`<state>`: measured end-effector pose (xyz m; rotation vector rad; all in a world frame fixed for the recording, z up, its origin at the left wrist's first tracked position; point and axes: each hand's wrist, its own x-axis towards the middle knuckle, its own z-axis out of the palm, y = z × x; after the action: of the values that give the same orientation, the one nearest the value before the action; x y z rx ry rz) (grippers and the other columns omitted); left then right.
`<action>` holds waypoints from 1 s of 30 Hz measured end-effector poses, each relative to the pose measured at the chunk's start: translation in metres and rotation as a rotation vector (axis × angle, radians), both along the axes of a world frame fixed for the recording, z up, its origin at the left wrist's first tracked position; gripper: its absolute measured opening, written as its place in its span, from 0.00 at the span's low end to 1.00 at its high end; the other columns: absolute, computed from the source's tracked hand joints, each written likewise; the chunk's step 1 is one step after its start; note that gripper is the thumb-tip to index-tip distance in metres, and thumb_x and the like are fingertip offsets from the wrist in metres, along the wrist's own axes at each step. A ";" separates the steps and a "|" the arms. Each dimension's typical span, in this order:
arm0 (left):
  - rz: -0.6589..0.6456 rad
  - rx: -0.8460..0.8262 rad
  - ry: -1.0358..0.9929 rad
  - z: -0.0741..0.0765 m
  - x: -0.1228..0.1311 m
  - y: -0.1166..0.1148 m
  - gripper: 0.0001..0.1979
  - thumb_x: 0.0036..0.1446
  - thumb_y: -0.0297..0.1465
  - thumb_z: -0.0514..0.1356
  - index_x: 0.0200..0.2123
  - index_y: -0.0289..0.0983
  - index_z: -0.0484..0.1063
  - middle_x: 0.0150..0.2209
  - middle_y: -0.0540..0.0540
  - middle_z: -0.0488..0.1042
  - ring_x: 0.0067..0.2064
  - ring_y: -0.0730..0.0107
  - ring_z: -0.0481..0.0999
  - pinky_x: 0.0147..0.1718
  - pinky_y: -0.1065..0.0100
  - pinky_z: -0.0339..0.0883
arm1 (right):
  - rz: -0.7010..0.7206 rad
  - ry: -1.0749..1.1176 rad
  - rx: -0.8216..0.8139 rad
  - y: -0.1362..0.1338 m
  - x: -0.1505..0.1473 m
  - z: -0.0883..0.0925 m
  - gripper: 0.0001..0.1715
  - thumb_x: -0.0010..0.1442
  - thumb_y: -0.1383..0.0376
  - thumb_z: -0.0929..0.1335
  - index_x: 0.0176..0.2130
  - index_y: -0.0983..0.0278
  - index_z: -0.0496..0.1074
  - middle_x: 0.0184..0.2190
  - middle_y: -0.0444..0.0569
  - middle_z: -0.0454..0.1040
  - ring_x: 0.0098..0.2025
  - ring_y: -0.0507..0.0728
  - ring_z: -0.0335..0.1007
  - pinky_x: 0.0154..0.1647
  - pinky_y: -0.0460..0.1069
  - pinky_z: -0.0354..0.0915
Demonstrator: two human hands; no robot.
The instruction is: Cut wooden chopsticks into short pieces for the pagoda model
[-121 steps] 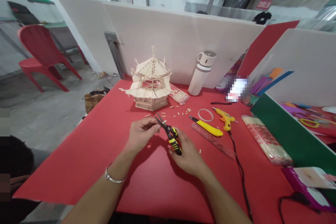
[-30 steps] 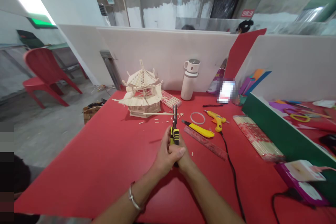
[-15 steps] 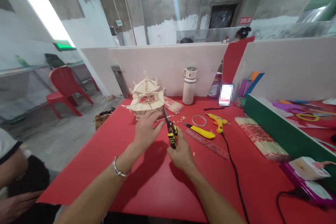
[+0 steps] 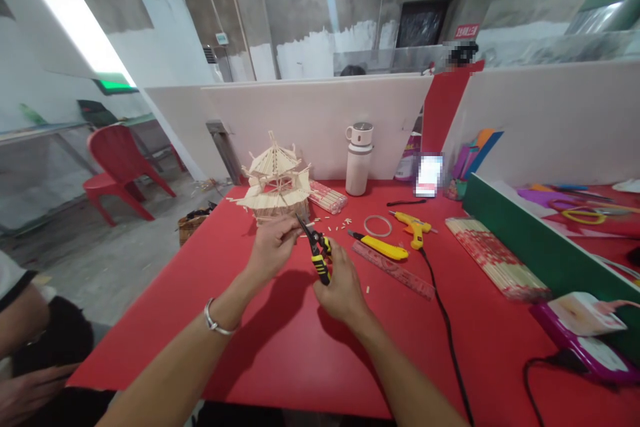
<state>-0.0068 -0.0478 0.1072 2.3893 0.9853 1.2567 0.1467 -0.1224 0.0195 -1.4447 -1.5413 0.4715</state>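
My right hand (image 4: 344,285) grips a pair of black-and-yellow snips (image 4: 320,260), its narrow dark blades pointing up and left. At the blade tips, my left hand (image 4: 271,245) has its fingers pinched together; whatever they hold is too small to make out. A silver bangle (image 4: 216,319) circles the left wrist. Just behind the left hand stands a pale pagoda model (image 4: 277,190) built of thin wooden sticks, with tiered roofs. Several short cut bits of stick (image 4: 347,221) lie to the right of the model.
On the red table (image 4: 280,353) lie a yellow utility knife (image 4: 383,247), a clear ruler (image 4: 393,269), a yellow glue gun (image 4: 413,227) with a black cord, and stick bundles (image 4: 495,257). A white flask (image 4: 359,160) stands behind. Another person's hand (image 4: 37,390) is at lower left.
My left hand has closed from spread fingers to a pinch at the snips' tips. The snips have shifted slightly left, their handles now spread wider. The whole view has moved a little.
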 end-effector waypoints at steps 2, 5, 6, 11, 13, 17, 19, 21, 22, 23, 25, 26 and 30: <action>0.007 0.004 0.005 -0.001 -0.002 0.000 0.09 0.61 0.25 0.57 0.28 0.36 0.74 0.24 0.51 0.67 0.27 0.73 0.67 0.28 0.72 0.60 | 0.013 -0.009 -0.023 0.000 0.000 0.000 0.48 0.45 0.70 0.66 0.65 0.64 0.57 0.54 0.58 0.71 0.56 0.67 0.67 0.59 0.63 0.65; 0.009 0.007 0.009 -0.002 -0.004 -0.001 0.11 0.62 0.25 0.57 0.26 0.36 0.72 0.23 0.51 0.66 0.27 0.73 0.67 0.28 0.72 0.60 | 0.035 -0.011 -0.051 0.000 0.000 0.001 0.49 0.45 0.69 0.66 0.66 0.66 0.56 0.54 0.59 0.70 0.58 0.68 0.66 0.61 0.65 0.63; 0.006 0.005 0.013 -0.002 -0.004 -0.001 0.11 0.62 0.25 0.57 0.26 0.36 0.72 0.23 0.51 0.66 0.27 0.73 0.67 0.28 0.72 0.60 | 0.039 -0.009 -0.059 0.000 0.000 0.001 0.49 0.45 0.69 0.66 0.66 0.66 0.56 0.54 0.60 0.70 0.57 0.68 0.66 0.60 0.65 0.63; -0.022 -0.013 0.034 -0.001 -0.007 0.001 0.12 0.63 0.26 0.56 0.27 0.36 0.74 0.22 0.51 0.67 0.26 0.72 0.67 0.28 0.70 0.61 | 0.053 0.002 -0.055 0.000 0.000 0.000 0.50 0.44 0.70 0.66 0.66 0.66 0.56 0.54 0.60 0.69 0.58 0.69 0.65 0.61 0.67 0.61; -0.032 -0.025 0.038 -0.001 -0.008 0.002 0.12 0.63 0.27 0.56 0.27 0.36 0.73 0.22 0.50 0.67 0.26 0.72 0.67 0.28 0.70 0.61 | 0.053 0.014 -0.042 0.000 0.000 0.000 0.50 0.44 0.70 0.66 0.66 0.65 0.56 0.55 0.59 0.69 0.58 0.69 0.65 0.62 0.67 0.61; -0.042 -0.035 0.058 -0.002 -0.010 0.002 0.14 0.63 0.27 0.55 0.24 0.37 0.71 0.21 0.50 0.68 0.25 0.72 0.67 0.27 0.70 0.61 | 0.049 0.025 -0.039 0.000 0.000 -0.001 0.51 0.44 0.70 0.67 0.67 0.62 0.56 0.54 0.58 0.69 0.57 0.68 0.65 0.62 0.67 0.60; -0.046 -0.024 0.064 -0.002 -0.010 0.002 0.15 0.62 0.26 0.55 0.21 0.37 0.68 0.21 0.50 0.68 0.25 0.73 0.67 0.27 0.70 0.60 | 0.054 0.022 -0.037 0.000 0.000 -0.002 0.51 0.44 0.70 0.67 0.67 0.62 0.55 0.54 0.58 0.68 0.57 0.68 0.65 0.62 0.66 0.60; -0.055 -0.015 0.063 -0.003 -0.011 0.002 0.16 0.62 0.25 0.55 0.20 0.37 0.66 0.21 0.50 0.68 0.25 0.73 0.67 0.27 0.71 0.59 | 0.058 0.021 -0.038 0.000 0.000 -0.002 0.50 0.44 0.70 0.66 0.66 0.62 0.56 0.54 0.57 0.69 0.57 0.67 0.65 0.62 0.65 0.61; -0.061 -0.012 0.060 -0.002 -0.011 0.003 0.16 0.62 0.25 0.55 0.20 0.37 0.66 0.21 0.51 0.67 0.25 0.73 0.67 0.27 0.71 0.59 | 0.060 0.019 -0.042 0.000 0.000 -0.001 0.50 0.44 0.70 0.66 0.66 0.62 0.56 0.53 0.57 0.69 0.56 0.67 0.65 0.61 0.65 0.61; -0.067 -0.010 0.060 -0.002 -0.011 0.003 0.16 0.62 0.25 0.55 0.21 0.37 0.66 0.21 0.51 0.67 0.25 0.73 0.67 0.27 0.71 0.59 | 0.065 0.018 -0.049 0.000 0.001 -0.001 0.49 0.44 0.70 0.66 0.65 0.62 0.57 0.52 0.57 0.69 0.55 0.67 0.66 0.60 0.65 0.62; -0.074 -0.003 0.063 -0.002 -0.011 0.005 0.16 0.62 0.24 0.56 0.21 0.37 0.65 0.21 0.51 0.67 0.25 0.74 0.66 0.27 0.71 0.59 | 0.074 0.022 -0.057 0.000 0.001 0.001 0.47 0.44 0.70 0.66 0.64 0.63 0.58 0.50 0.56 0.70 0.53 0.66 0.66 0.58 0.64 0.62; -0.077 -0.001 0.073 -0.001 -0.011 0.006 0.16 0.62 0.25 0.56 0.21 0.37 0.65 0.21 0.51 0.67 0.25 0.74 0.66 0.27 0.71 0.59 | 0.077 0.030 -0.056 -0.001 0.001 0.001 0.47 0.44 0.70 0.66 0.64 0.63 0.58 0.50 0.55 0.70 0.53 0.65 0.66 0.58 0.64 0.62; 0.040 0.095 0.096 -0.004 -0.008 0.000 0.10 0.63 0.28 0.57 0.28 0.38 0.71 0.28 0.47 0.73 0.32 0.68 0.73 0.35 0.66 0.65 | 0.077 0.107 -0.065 -0.001 0.000 0.003 0.45 0.43 0.71 0.65 0.61 0.62 0.61 0.49 0.52 0.70 0.52 0.63 0.67 0.57 0.61 0.64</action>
<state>-0.0143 -0.0483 0.1030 2.5360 1.0269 1.2386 0.1471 -0.1232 0.0223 -1.3895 -1.5123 0.6403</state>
